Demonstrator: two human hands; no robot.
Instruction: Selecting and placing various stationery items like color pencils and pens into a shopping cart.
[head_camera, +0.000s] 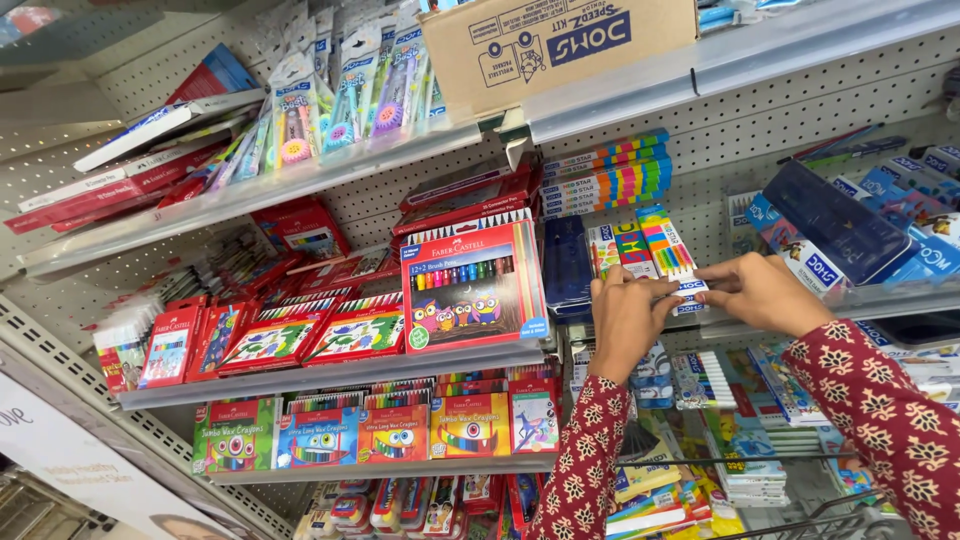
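My left hand (625, 320) and my right hand (755, 292) meet at a middle shelf of a stationery rack. Both grip small flat packs of coloured crayons or erasers (668, 250) that stand on that shelf; the fingers pinch a white-and-blue pack end (690, 290) between the two hands. Dark red sleeves with a pale flower print cover both forearms. A dark blue pack (566, 262) stands just left of my left hand.
A big red box of brush pens (470, 285) leans on the shelf to the left. Crayon boxes (390, 432) fill the shelf below. A cardboard carton (555, 45) sits on top. Blue boxes (830, 225) lie to the right. A wire basket rim (800, 525) shows at bottom right.
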